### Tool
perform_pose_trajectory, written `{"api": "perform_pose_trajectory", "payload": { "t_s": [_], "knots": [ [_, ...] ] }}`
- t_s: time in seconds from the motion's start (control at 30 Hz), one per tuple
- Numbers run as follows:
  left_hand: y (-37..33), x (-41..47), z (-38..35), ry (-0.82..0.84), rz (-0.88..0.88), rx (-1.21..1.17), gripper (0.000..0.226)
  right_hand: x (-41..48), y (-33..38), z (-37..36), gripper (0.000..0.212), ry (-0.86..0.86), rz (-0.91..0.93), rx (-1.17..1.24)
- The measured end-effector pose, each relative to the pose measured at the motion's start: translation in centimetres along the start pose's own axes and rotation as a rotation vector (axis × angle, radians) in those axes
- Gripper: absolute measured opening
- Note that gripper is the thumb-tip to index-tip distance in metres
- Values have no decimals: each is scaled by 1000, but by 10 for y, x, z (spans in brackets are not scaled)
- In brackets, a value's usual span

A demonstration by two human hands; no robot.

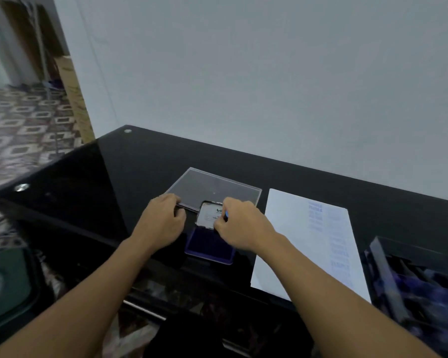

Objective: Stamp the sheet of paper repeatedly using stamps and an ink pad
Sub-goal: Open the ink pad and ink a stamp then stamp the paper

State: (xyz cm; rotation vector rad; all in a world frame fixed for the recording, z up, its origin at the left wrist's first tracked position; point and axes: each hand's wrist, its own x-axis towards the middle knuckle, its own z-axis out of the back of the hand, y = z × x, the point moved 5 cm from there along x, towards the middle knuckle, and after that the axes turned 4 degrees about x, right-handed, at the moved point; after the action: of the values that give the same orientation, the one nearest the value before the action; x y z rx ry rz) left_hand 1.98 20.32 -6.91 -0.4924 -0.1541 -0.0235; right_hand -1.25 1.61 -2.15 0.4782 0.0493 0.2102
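Left to right, head view.

Left hand (163,218): fingers curled down at the near-left corner of the clear plate (217,186), which lies flat on the black table (93,177). We cannot tell whether the hand grips the plate or only rests on it.

Ink pad (208,250): open, between the two hands and just in front of the plate. Blue pad surface exposed; lid (206,215) raised, label side towards us.

Right hand (241,226): fingertips pressed together at the lid's right edge, pinching a small blue piece (226,215). It is too small for us to say whether it is a stamp.

Sheet of paper (295,241): flat, right of the ink pad, apart from both hands. Columns of faint blue imprints run down its right half; the left half is bare.

Dark box (411,275): at the far right, contents blurred.

Risks, as we judge them:
- The lid is loose under the right fingers. A tug could slide the ink pad on the glossy table.
- The right wrist hangs over the wet pad. A dip would ink it and then smear the sheet.
- The paper is unheld, so a firm press could shift it and blur an imprint.
- The imprints look pale. Under-inking would give weaker marks.
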Motion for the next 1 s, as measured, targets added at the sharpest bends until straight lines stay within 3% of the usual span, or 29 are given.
{"api": "perform_pose_trajectory", "payload": {
  "t_s": [0.27, 0.4, 1.0],
  "knots": [
    [23, -18, -17, -34, -13, 95, 40, 3, 20, -23, 24, 36, 87, -16],
    [23, -25, -20, -46, -12, 134, 43, 2, 21, -36, 11, 25, 108, -74],
    [25, -24, -27, -79, -36, 170, 43, 12, 22, -56, 3, -24, 92, 18]
  ]
}}
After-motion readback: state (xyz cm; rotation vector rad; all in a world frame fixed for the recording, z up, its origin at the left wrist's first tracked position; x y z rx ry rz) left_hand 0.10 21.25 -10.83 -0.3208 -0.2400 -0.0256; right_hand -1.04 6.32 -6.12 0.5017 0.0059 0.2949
